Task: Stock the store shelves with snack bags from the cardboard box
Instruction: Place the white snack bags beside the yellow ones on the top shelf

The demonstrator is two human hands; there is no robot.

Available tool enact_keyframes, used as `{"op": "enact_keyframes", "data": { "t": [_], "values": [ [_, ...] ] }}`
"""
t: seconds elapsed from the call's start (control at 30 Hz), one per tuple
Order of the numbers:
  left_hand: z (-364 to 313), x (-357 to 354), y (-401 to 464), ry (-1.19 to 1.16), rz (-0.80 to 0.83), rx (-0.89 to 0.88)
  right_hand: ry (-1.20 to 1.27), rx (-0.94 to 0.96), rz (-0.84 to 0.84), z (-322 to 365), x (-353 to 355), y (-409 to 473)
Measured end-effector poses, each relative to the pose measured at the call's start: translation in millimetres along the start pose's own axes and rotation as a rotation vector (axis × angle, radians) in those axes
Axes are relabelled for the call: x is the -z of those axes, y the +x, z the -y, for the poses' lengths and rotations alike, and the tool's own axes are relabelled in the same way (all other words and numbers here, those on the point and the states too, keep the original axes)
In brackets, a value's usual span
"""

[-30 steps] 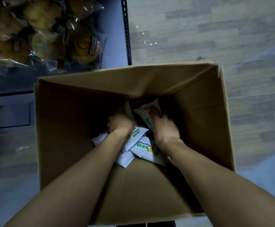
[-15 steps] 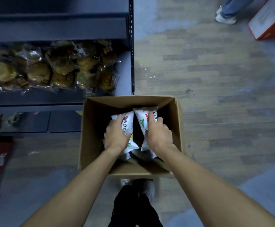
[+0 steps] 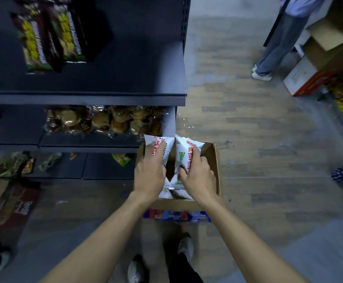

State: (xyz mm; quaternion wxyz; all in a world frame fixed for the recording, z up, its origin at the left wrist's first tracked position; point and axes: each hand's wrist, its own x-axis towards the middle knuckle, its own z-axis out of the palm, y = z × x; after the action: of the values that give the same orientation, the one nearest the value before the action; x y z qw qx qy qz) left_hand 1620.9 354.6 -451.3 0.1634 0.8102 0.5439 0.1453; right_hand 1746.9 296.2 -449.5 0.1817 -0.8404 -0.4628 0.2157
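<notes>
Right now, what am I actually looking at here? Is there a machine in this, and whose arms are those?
There is no machine. A person wears a camera on the head, so this one picture looks down along their own bare arms. The left hand grips one white snack bag, and the right hand grips another white bag. Both bags are held above an open cardboard box standing on the wooden floor, with more white bags inside. To the left are dark store shelves holding clear packs of baked goods. Other people's legs show at the right edge.
</notes>
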Motion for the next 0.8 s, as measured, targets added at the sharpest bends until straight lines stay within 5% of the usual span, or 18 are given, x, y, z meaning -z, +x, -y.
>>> {"op": "enact_keyframes", "data": {
  "t": [0.3,0.57,0.8],
  "values": [
    [14,158,4,-0.019,-0.252,-0.143,0.062,0.175,-0.264,135,64,-36],
    [-28,337,58,0.076,-0.598,-0.359,0.116,0.39,-0.631,269,199,-25],
    [-58,390,113,0.112,-0.701,-0.403,0.087,0.488,-0.703,316,269,13]
  ]
}}
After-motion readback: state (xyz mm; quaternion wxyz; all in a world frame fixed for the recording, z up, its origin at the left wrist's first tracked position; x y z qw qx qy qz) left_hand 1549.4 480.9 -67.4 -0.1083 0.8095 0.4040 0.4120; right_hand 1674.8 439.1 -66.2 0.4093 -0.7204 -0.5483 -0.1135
